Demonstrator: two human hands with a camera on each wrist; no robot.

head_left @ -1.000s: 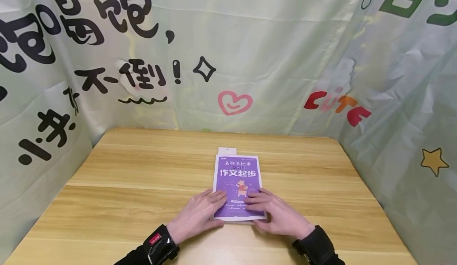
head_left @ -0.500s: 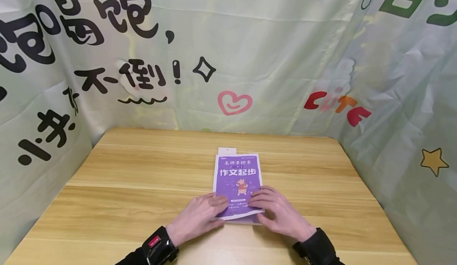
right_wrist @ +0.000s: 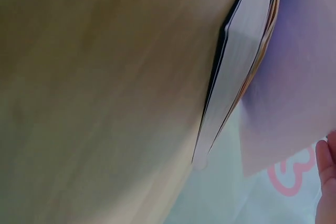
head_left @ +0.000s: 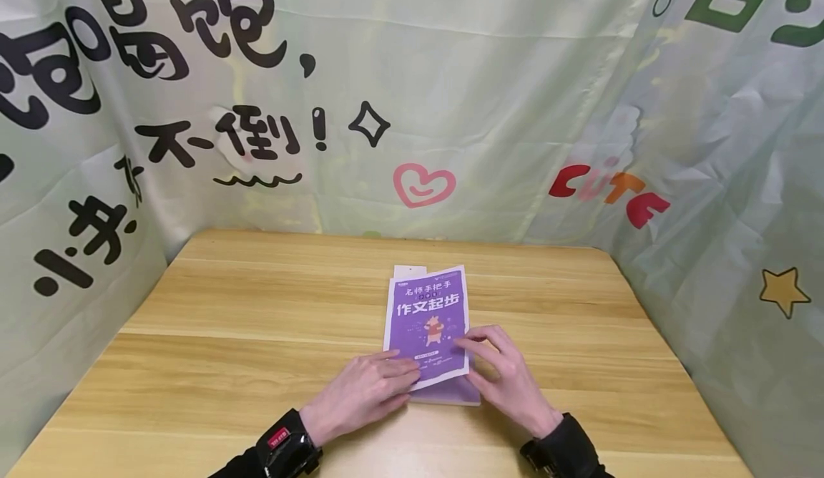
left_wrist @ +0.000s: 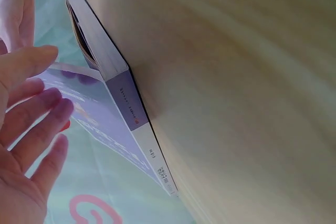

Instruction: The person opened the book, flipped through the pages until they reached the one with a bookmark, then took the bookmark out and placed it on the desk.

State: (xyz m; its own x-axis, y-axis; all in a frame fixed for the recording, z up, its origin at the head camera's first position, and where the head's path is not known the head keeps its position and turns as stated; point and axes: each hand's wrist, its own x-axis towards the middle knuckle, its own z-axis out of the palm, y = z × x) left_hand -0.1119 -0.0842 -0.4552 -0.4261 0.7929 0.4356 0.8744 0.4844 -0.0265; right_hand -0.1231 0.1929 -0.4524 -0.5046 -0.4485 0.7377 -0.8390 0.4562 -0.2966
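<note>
A purple book [head_left: 444, 393] with a pig-like cartoon and white lettering lies on the wooden table, spine to the left. Its front cover [head_left: 431, 324] is lifted and tilted up along the right side, showing a purple page beneath. My right hand [head_left: 508, 378] pinches the raised cover's right edge; the cover's pale inner face [right_wrist: 294, 87] shows in the right wrist view. Over the cover's lower left corner lies my left hand [head_left: 363, 392], its fingers fairly straight and touching the cover. The left wrist view shows the book's spine [left_wrist: 128, 100] standing out below the cover.
A white tab [head_left: 410, 271] sticks out beyond the book's far edge. Behind the wooden table [head_left: 257, 299] hangs a pale printed curtain [head_left: 502, 106], which also closes off both sides. Black cuffs with devices cover both wrists.
The front cover has risen from lying nearly flat to tilting upward and leftward. My right hand has lifted with its edge, while my left hand has slid slightly right.
</note>
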